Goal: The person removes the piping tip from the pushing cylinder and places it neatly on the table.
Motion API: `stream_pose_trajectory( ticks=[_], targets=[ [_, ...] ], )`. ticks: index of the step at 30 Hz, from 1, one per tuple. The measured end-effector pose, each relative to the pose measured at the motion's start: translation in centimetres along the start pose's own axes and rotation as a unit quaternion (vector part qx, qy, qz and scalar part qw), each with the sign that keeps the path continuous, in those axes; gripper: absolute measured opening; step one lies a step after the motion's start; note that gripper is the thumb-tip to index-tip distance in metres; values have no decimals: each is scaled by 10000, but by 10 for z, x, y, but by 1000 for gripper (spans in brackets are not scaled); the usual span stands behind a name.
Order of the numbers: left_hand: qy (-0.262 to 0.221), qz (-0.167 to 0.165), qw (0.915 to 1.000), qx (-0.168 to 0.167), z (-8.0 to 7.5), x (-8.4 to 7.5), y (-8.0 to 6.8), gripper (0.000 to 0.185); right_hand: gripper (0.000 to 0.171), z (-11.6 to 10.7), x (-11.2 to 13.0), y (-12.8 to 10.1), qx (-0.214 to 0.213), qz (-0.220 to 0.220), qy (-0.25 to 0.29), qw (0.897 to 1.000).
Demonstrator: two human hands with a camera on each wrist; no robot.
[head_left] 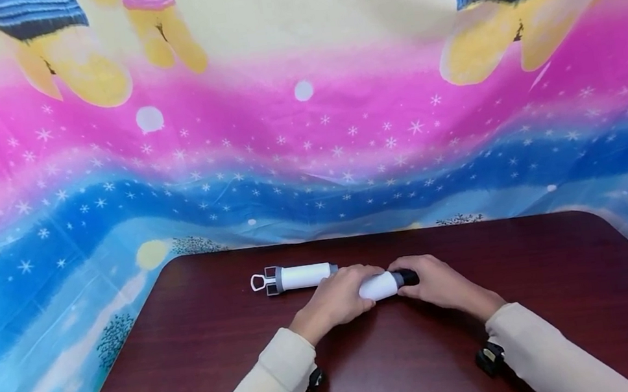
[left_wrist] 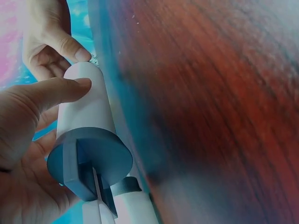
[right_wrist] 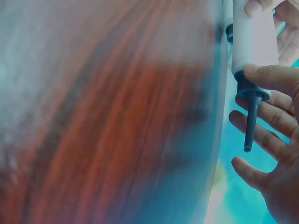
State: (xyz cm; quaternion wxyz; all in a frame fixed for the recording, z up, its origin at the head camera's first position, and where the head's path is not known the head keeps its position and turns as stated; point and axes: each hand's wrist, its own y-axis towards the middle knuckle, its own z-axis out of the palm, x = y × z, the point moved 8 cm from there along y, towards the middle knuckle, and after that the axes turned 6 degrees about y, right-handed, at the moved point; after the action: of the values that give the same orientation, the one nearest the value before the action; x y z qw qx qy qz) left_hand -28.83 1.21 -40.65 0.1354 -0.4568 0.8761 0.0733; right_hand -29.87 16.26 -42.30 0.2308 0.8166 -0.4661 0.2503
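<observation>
My left hand (head_left: 338,294) grips the white barrel of a large plunger syringe (head_left: 379,287), held tilted just above the table. In the left wrist view, the thumb lies along the barrel (left_wrist: 88,109), above a grey flange (left_wrist: 105,154) and the handle end. Thumb and forefinger of my right hand (head_left: 439,282) pinch the grey collar at the other end; its remaining fingers spread beside the thin grey nozzle (right_wrist: 252,123) in the right wrist view. Behind my left hand, a second white syringe (head_left: 305,277) lies on its side, its ring handle pointing left and its tip hidden.
Both hands are over the far middle of a dark red-brown table (head_left: 194,367) with rounded corners. A patterned cloth (head_left: 307,138) in pink and blue hangs behind and beside it. Black wrist cameras (head_left: 489,359) sit under the cuffs.
</observation>
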Motion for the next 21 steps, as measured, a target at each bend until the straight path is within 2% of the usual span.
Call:
stream_pose_trajectory(
  ticks=[12, 21],
  targets=[
    [-118, 114, 9999, 20, -8, 3, -11, 57, 34, -4, 11, -8, -118, -97, 260, 9995],
    [-281, 319, 9990, -155, -17, 6, -22, 56, 31, -6, 21, -11, -155, -88, 570, 9982]
  ],
)
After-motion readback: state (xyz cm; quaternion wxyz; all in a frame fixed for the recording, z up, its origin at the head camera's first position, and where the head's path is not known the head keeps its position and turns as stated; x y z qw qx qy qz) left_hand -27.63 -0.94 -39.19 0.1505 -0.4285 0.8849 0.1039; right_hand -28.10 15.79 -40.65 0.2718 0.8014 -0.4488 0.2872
